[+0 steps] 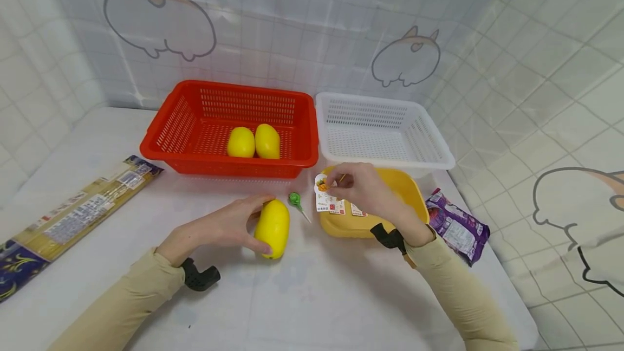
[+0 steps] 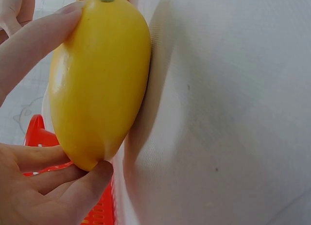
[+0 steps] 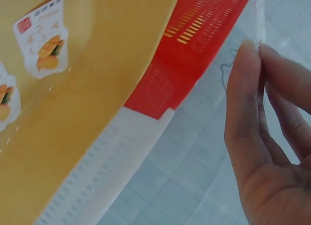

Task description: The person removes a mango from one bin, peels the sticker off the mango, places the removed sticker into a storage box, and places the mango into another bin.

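Observation:
My left hand (image 1: 229, 226) grips a smooth yellow mango (image 1: 273, 229) low over the white table, thumb at one end and fingertips at the other. A green stem spot shows on the mango (image 2: 102, 79) in the left wrist view. Between thumb and forefinger, my right hand (image 1: 363, 186) pinches a white mango-picture label (image 1: 323, 194) above the near left part of a yellow basin (image 1: 400, 183). Only the label's thin edge (image 3: 261, 18) appears in the right wrist view. More such labels (image 3: 46, 38) lie in the basin. Two other mangoes (image 1: 254, 142) rest in the red basket (image 1: 195, 150).
A white basket (image 1: 380, 158) stands right of the red one, behind the basin. A green lollipop (image 1: 294, 199) lies between the mango and the basin. At the far left is a long noodle packet (image 1: 83, 215); a purple snack bag (image 1: 458, 229) lies right of the basin.

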Demonstrator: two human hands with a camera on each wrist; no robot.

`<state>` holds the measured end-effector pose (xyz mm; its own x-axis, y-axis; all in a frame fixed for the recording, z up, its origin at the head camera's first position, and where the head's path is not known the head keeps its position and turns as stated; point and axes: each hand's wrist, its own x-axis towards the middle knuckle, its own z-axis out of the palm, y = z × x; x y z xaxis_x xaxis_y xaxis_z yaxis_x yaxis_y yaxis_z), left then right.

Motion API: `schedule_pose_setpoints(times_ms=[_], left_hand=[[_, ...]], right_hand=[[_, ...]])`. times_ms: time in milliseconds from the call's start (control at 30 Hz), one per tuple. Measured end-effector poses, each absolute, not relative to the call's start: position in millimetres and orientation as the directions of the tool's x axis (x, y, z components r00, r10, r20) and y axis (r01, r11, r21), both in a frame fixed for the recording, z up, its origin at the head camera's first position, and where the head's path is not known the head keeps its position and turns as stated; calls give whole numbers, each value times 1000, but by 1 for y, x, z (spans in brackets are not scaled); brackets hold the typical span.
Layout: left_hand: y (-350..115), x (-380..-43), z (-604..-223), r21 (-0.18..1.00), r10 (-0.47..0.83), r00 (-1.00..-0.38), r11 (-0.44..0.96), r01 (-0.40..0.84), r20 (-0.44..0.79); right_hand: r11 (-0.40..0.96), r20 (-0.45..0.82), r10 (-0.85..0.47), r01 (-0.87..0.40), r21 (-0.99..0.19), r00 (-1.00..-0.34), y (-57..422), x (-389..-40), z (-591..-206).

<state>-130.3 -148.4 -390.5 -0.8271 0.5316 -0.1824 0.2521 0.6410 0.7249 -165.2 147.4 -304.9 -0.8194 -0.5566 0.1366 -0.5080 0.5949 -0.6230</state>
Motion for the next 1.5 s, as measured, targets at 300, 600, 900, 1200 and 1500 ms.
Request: schedule_pose_setpoints(times_ms=[300,600,900,1200,1500], left_hand=[[-148,-130,-391,724,533,-827,640,256,-179],[-148,-129,-391,722,528,-830,644,253,-180],[-149,-129,-392,731,532,-828,634,251,-176],[-148,-129,-391,725,532,-829,639,258,-174],[-148,-129,-390,729,528,-829,638,248,-181]], right_hand=[[619,62,-574,-482,-620,-816,158,-173,-300],[668,31,-531,-441,-600,-847,170,-181,-298],[712,-34,-535,-429,-556,-844,188,-190,-295],[744,-72,-518,-407,-530,-852,202,-203,-300],[778,-97,-483,-376,-503,-870,212,-212,-305]])
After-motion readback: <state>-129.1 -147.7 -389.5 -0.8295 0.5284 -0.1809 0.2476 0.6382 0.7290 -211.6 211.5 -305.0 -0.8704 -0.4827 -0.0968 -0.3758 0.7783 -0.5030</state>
